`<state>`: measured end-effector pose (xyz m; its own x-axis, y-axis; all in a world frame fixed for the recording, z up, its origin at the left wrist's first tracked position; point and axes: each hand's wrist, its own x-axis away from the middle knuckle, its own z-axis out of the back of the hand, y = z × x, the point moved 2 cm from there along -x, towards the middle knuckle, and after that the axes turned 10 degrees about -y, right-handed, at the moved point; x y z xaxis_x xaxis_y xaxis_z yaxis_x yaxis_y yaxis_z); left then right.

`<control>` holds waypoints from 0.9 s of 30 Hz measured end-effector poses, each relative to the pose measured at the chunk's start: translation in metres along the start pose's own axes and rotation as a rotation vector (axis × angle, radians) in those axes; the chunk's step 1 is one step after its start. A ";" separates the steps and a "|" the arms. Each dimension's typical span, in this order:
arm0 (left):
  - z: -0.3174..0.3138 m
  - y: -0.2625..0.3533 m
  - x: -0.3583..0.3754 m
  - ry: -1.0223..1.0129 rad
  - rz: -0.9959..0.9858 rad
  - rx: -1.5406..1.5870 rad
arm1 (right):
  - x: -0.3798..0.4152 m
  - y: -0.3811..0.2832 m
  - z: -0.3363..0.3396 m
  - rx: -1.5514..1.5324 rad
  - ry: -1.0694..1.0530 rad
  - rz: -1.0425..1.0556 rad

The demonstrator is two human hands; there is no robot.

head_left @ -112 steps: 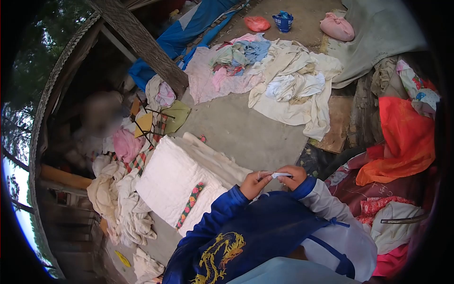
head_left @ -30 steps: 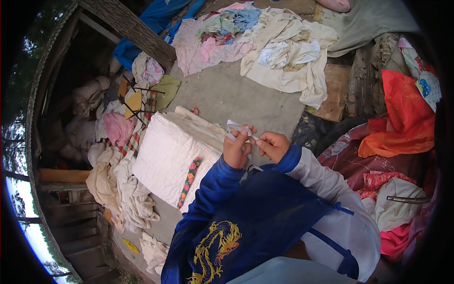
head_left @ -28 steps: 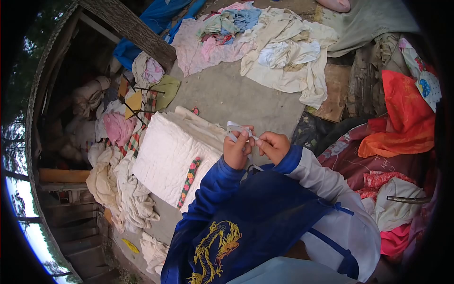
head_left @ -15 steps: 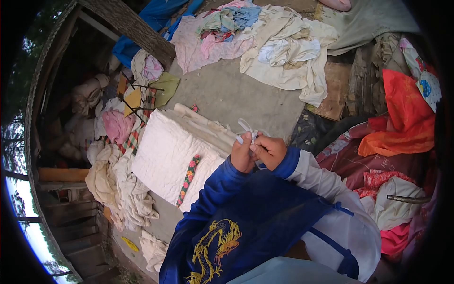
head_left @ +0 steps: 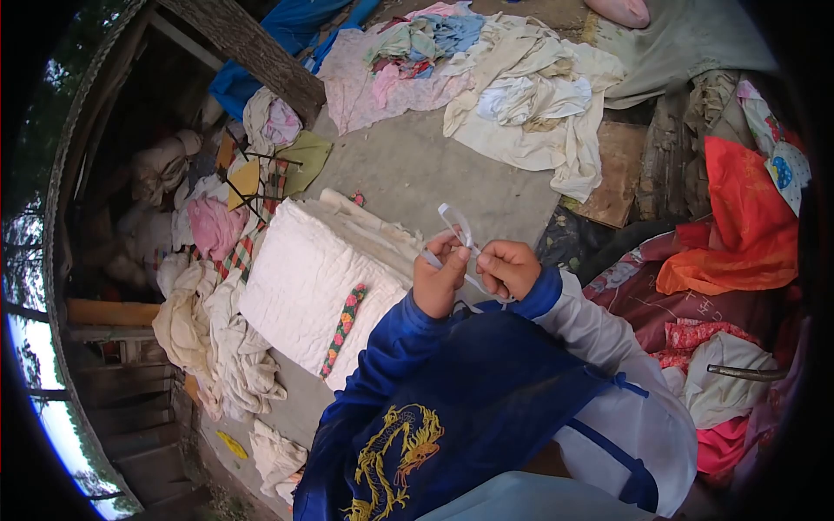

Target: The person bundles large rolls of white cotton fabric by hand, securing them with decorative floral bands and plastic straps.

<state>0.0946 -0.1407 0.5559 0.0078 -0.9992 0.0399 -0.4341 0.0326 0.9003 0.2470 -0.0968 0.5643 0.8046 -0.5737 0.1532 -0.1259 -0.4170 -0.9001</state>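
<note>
A thin white strip [head_left: 463,226], looped at its top, runs between my two hands in front of my chest. My left hand [head_left: 440,276] pinches it with thumb and fingers. From the right, my right hand [head_left: 508,269] also pinches it, a little apart from the left. A lower stretch of the strip hangs below the fingers toward my lap. Just beyond and left of my hands lies a thick folded stack of white quilted padding [head_left: 304,278], with a flowered band [head_left: 344,330] across its side.
Heaped pale cloths [head_left: 230,347] lie on the left. Spread cloths [head_left: 539,95] with garments cover the far ground. On the right are an orange cloth [head_left: 738,234] and a metal rod [head_left: 745,372]. A tree trunk [head_left: 252,56] leans at upper left.
My hands have moved slightly apart. The white strip's loop now stands taller above my fingers, and more of the strip shows between and below them.
</note>
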 end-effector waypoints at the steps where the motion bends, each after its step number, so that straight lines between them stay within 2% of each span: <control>1: 0.002 -0.001 0.000 -0.001 -0.016 -0.008 | 0.000 0.001 0.000 -0.012 -0.017 -0.008; 4: 0.008 -0.004 -0.003 -0.035 -0.078 0.004 | 0.000 -0.003 -0.001 -0.002 -0.026 -0.009; 7: 0.008 0.004 -0.005 -0.021 -0.056 -0.083 | -0.005 0.012 0.002 -0.049 -0.035 0.038; 19: 0.033 -0.002 -0.006 0.170 0.013 -0.026 | -0.023 0.021 -0.003 -0.095 -0.078 -0.044; 22: 0.041 0.003 -0.006 0.207 -0.062 -0.016 | -0.031 0.027 -0.005 -0.063 -0.087 -0.068; 25: 0.058 0.006 -0.004 0.362 -0.128 -0.053 | -0.047 0.027 -0.019 0.218 -0.055 -0.005; 27: 0.091 0.007 -0.009 0.375 -0.139 -0.060 | -0.054 0.044 -0.012 0.227 -0.082 -0.079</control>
<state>0.0101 -0.1341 0.5223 0.3960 -0.9162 0.0614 -0.3524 -0.0899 0.9315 0.1910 -0.0933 0.5213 0.8521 -0.4829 0.2020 0.0658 -0.2841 -0.9565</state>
